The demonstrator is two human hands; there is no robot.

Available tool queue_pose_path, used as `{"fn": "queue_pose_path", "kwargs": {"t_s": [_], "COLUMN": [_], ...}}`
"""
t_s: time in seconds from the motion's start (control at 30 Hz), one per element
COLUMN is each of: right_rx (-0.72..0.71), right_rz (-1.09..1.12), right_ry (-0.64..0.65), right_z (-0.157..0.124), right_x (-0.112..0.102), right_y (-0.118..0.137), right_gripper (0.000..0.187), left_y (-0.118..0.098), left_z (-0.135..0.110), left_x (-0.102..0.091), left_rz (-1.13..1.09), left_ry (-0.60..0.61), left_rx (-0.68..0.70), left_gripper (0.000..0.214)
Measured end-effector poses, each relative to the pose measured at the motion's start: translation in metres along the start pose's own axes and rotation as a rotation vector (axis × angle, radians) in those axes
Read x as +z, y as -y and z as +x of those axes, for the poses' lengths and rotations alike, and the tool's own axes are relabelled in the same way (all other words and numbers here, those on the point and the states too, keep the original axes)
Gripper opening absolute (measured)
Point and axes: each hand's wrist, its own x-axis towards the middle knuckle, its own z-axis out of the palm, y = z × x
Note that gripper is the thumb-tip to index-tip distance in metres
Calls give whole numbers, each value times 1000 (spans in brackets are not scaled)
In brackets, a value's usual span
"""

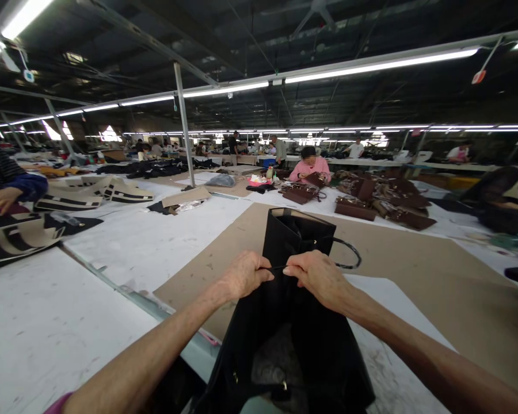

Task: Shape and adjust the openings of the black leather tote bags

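A black bag (293,322) lies open in front of me on a brown board (414,270), its mouth towards me and its far end standing up. My left hand (246,275) and my right hand (317,276) meet over the bag's middle. Both are closed in a pinch on a thin black cord (277,267) stretched between them. A black loop handle (349,253) sticks out to the right of the bag.
The white worktable (69,322) runs left. Striped black and cream bags (17,236) lie at the left by another person's hand (0,201). Brown bags (380,201) are piled at the back, where a person in pink (309,168) sits.
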Motion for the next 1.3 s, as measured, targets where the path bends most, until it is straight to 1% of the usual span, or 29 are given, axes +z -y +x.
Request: {"fn": "queue_pose_path", "kwargs": {"t_s": [0.1,0.17,0.27,0.33,0.47,0.57,0.63,0.67,0.73,0.77,0.8,0.83,0.87,0.93,0.97,1.0,1.07,1.13,1.17,1.23,1.3], "right_rx": [-28,-38,-62,-56,-23,-3,21,29,15,6,6,18,47,132,168,201,255,273,273,225,138], "right_rz": [-2,-52,-153,-195,-219,-198,-135,-68,168,312,444,534,568,506,451,402,321,219,157,39,-57], "right_ry": [5,-2,-9,-3,11,-4,-3,-5,-23,-48,-91,-152,-221,-327,-339,-318,-218,-125,-100,-57,-12], "right_z": [1,2,4,5,7,7,7,6,3,1,-2,-5,-9,-17,-22,-25,-30,-30,-28,-20,-12], "right_x": [1,2,3,4,5,5,5,4,1,-2,-5,-9,-13,-19,-20,-21,-19,-15,-13,-11,-11], "right_y": [-5,-6,-3,0,5,7,7,6,2,-2,-6,-10,-13,-19,-20,-20,-16,-11,-9,-5,-3], "right_gripper": [24,27,31,33,31,31,32,29,18,14,16,21,24,27,28,29,30,30,28,18,9], "left_y": [4,6,6,4,3,4,5,6,6,6,5,5,4,3,2,1,-2,-6,-7,-9,-10], "left_z": [1,2,4,5,9,10,10,10,9,8,6,5,3,1,-1,-2,-3,-3,-4,-5,-7], "left_x": [0,0,1,1,1,2,2,2,1,1,0,0,-1,-2,-2,-2,-2,-1,-1,-1,-2], "left_rz": [-54,-89,-98,-74,35,57,15,-9,-51,-68,-84,-99,-112,-122,-121,-117,-99,-65,-46,-12,16], "left_ry": [13,36,45,21,-29,-20,-3,6,19,26,34,41,43,33,21,14,4,-6,-14,-26,-28], "left_rx": [11,13,52,76,56,78,92,93,80,68,52,32,14,-16,-27,-36,-42,-42,-38,-18,17], "left_gripper": [19,20,18,18,28,30,30,30,30,29,29,29,29,30,30,29,29,28,28,29,28]}}
